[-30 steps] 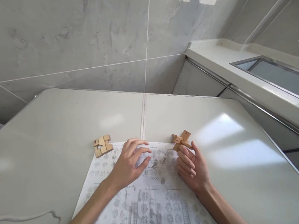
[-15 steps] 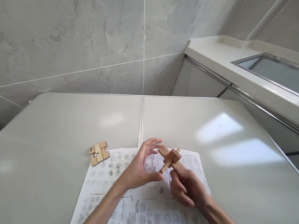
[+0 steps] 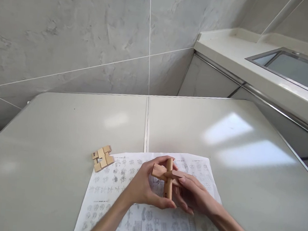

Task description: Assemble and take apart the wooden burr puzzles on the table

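Note:
A cross-shaped wooden interlocking puzzle (image 3: 169, 178) made of notched bars is held above the printed sheet (image 3: 130, 215). One bar points roughly toward and away from me, and another lies crosswise with small marks on its left end. My right hand (image 3: 194, 194) is closed on the right end of the crosswise bar, thumb on top. My left hand (image 3: 143, 183) curls around the puzzle from the left, its thumb at the near end of the other bar and its fingers at the far end. The fingertips behind the wood are partly hidden.
A flat wooden puzzle of joined blocks (image 3: 102, 158), marked "3", lies at the sheet's upper left corner. The pale table (image 3: 60, 128) has a seam down its middle. A tiled wall (image 3: 97, 26) stands behind it, and a white counter (image 3: 231, 46) with an inset sink is on the right.
The wooden puzzle has been turned, so its bars now point differently. My left hand has moved right and closed around it. The view has shifted slightly.

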The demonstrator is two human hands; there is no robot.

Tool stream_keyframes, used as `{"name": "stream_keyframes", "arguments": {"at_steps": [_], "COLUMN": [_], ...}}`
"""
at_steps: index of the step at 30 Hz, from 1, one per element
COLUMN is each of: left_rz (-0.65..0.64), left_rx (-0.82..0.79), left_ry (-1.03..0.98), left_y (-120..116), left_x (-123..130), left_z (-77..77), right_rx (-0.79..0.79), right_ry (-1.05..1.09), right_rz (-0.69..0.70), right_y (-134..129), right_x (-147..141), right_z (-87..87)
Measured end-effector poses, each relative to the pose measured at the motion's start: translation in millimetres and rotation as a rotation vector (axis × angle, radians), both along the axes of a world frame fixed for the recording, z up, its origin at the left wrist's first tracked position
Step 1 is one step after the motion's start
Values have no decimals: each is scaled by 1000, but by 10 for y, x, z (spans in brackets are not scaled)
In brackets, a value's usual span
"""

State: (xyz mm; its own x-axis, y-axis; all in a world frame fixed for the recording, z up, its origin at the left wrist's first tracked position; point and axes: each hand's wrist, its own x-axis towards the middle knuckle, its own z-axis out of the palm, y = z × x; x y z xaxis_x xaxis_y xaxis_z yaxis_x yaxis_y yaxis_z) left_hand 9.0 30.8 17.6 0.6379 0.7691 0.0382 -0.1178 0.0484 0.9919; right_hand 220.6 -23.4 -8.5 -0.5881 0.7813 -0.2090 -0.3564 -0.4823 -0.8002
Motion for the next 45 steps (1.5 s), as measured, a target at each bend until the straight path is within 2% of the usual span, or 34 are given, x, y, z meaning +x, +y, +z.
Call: {"name": "stream_keyframes", "arguments": {"at_steps": [2,5,13,18,24,29,36,45], "left_rz": [40,80,70,105,135,143,110,98], "left_rx": [38,67,73,45,-38,-95,-40,-12], "left_ry": [-4,-14,53,95,52,71,128,167], "left_y": [-41,-97,-138,-133,-129,-139,-89,-71], "left_x": [10,22,-45,-64,-30,-8,-10,-29], "left_z": [-11,-36,-71,-35,-39,-57,20,18], "right_rx": [-8,-32,-10,119,386,583,606,599], "right_ry": [-26,-24,-2,-134,-472,-610,-661,-657], "right_rz": [-13,37,130,36,-149,-190,-162,-208], "right_y": [2,-5,-2,25,8,-5,-34,-28], "right_x": [25,52,94,86,21,-34,-24,-46], "right_z": [12,14,46,103,126,111,70,2]}}
